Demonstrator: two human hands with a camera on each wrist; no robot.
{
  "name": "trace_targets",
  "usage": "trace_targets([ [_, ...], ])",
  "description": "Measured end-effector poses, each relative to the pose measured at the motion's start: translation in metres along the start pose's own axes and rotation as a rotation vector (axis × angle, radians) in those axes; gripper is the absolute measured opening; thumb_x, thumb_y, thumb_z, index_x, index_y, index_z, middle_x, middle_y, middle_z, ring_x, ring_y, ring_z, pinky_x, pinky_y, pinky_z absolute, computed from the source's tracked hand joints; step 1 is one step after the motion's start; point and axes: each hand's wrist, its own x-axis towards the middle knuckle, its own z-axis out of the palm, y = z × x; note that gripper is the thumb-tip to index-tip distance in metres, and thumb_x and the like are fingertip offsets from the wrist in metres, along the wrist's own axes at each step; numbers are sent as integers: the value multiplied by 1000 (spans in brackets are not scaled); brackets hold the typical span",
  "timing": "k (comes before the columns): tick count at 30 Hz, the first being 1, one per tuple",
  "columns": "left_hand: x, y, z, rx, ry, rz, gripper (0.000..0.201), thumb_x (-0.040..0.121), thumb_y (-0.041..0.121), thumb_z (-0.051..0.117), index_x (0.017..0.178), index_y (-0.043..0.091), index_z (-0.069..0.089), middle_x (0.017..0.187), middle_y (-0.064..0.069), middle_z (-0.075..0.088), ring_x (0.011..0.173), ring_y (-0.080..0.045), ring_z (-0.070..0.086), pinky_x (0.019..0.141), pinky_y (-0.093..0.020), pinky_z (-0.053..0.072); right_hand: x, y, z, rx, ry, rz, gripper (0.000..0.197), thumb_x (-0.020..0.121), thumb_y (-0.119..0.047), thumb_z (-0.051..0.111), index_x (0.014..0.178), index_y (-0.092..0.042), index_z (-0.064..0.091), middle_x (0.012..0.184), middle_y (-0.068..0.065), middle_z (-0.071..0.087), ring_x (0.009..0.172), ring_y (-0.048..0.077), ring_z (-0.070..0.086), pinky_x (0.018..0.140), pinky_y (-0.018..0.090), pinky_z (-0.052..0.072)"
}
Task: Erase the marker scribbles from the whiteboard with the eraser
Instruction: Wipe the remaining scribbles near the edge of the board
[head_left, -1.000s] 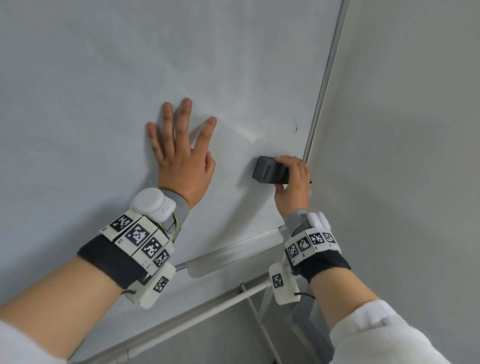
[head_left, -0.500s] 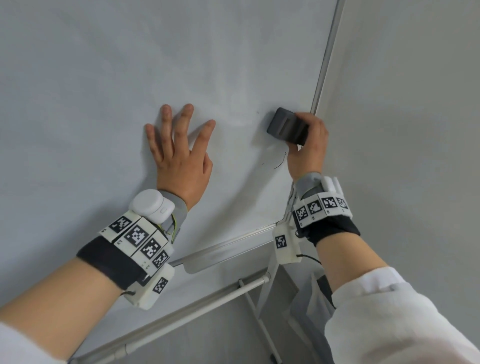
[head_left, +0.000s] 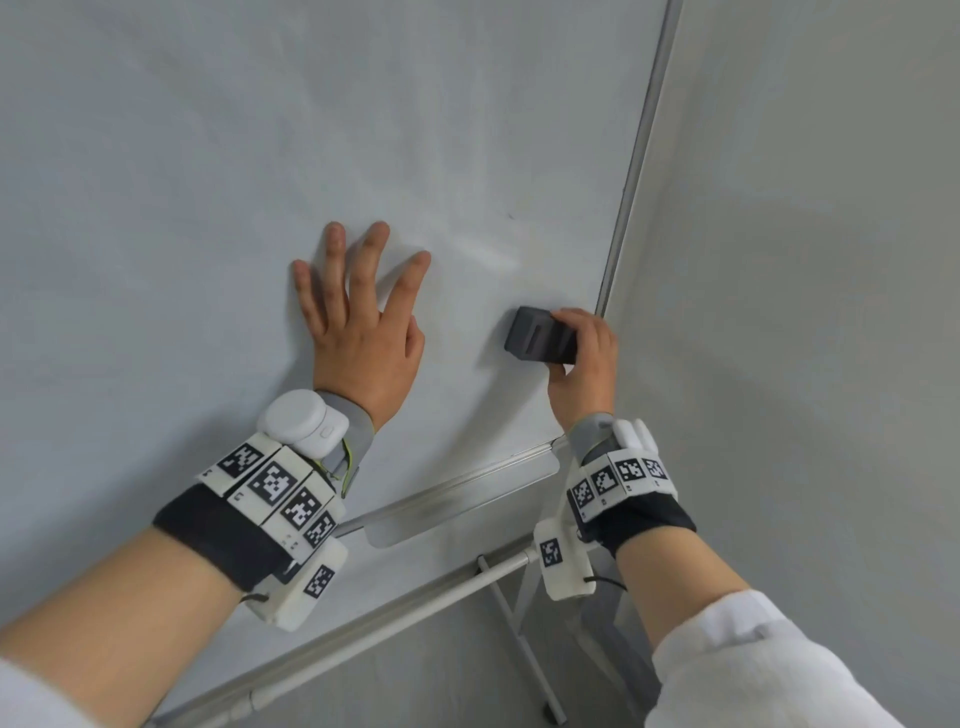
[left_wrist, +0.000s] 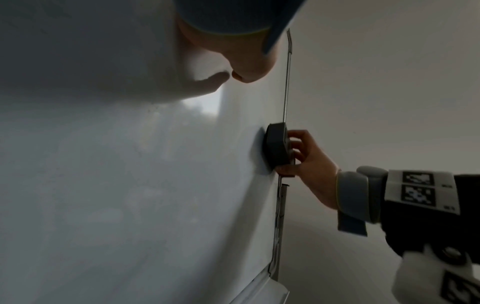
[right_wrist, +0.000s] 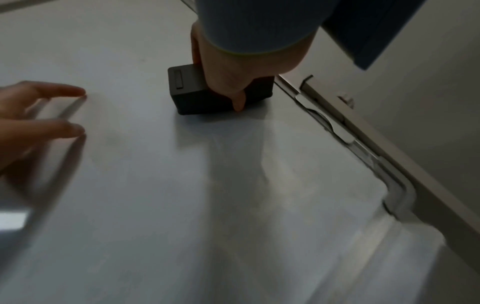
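Note:
The whiteboard fills the left of the head view. My right hand grips a dark grey block eraser and holds it flat against the board, close to the board's right metal edge. In the right wrist view the eraser sits under my curled fingers. My left hand lies flat on the board with fingers spread, left of the eraser. A tiny dark speck shows above the eraser; no other marker lines are visible.
The marker tray runs along the board's bottom edge. Below it are the stand's metal bars. A plain grey wall stands right of the board.
My right hand moved the eraser up along the right edge, then back down to where it is now. The short dark curved mark near the edge no longer shows. The left hand stayed put.

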Motion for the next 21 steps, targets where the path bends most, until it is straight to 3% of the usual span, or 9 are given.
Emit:
trace_targets([
  [2,0,0,1,-4,0,-5,53,81,13,46,132,26,44,145,-5,15,136,-37,6,111,-46,-12,18,-6,-7,12,34,-4,62,63,22,61,115,-11,58,118,3,54,114,31,47,101,27,32],
  [4,0,1,1,-9,-2,-10,53,81,14,45,132,26,44,145,-5,14,136,-37,5,111,-47,-12,40,-14,-13,8,89,-56,60,65,18,64,118,-9,58,119,6,54,113,30,47,101,18,30],
  [10,1,1,3,-8,-7,-14,52,81,15,44,132,26,45,145,-4,14,136,-37,4,110,-48,-13,63,-31,-13,48,175,-81,64,68,13,66,127,-11,54,123,9,53,115,31,46,102,11,27],
  [14,3,-1,4,-2,-5,-15,52,81,15,44,132,25,45,144,-5,14,136,-37,5,110,-48,-13,24,-23,3,6,40,-133,70,65,14,66,122,-24,50,121,5,55,112,30,47,102,21,30],
  [18,4,-3,5,-1,-8,-16,52,81,15,43,132,24,46,144,-4,16,136,-36,6,110,-47,-12,-11,-9,15,-56,-80,-123,72,63,11,70,119,-29,48,117,5,58,108,33,50,100,10,20],
  [21,4,-5,5,2,-8,-15,52,81,14,45,132,24,46,144,-4,16,136,-36,5,110,-47,-13,-13,-8,16,-75,-101,-139,72,63,12,70,118,-28,49,115,6,59,106,34,50,100,8,19],
])
